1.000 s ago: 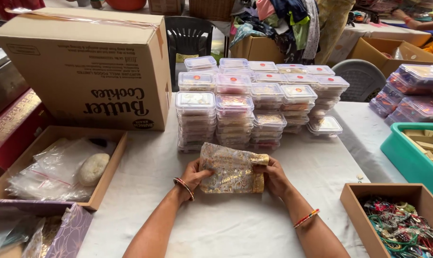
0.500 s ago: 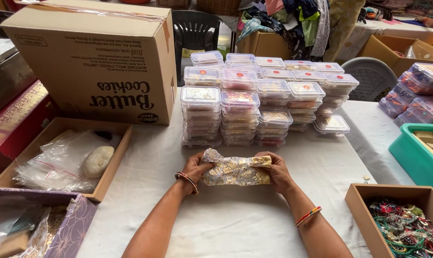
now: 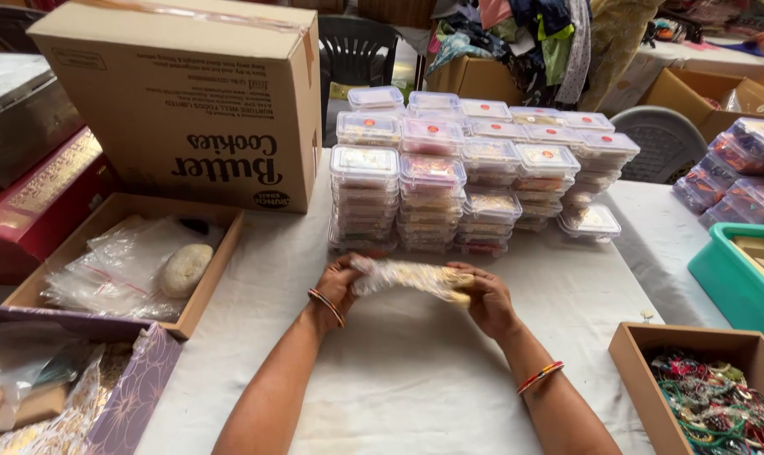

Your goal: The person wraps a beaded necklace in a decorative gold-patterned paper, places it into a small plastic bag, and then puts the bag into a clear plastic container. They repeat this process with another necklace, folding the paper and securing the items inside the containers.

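White cloth covers the table (image 3: 416,379), and a crowded stall fills the far background with hanging clothes and dark plastic chairs. Near the middle of the table both hands grasp one clear plastic packet (image 3: 407,276) with pale, golden contents: the left hand (image 3: 341,285) pinches its left end and the right hand (image 3: 480,297) clenches around its right end, so the packet is stretched sideways between them just above the cloth, a grip that suits twisting or tightening the wrap. Just beyond the hands stand stacks of clear lidded containers (image 3: 475,168), packed in tidy rows, many with a small red round sticker on the lid; stacking them close keeps them within reach. To the far left sits a large brown cardboard carton (image 3: 180,101) with dark printing on its side, which reads upside down from here. Near left, a shallow brown tray (image 3: 218,261) holds loose clear bags and a pale round lump. At the near right, a brown box (image 3: 643,371) contains tangled colourful threads, and a teal bin (image 3: 719,274) stands at the right edge.
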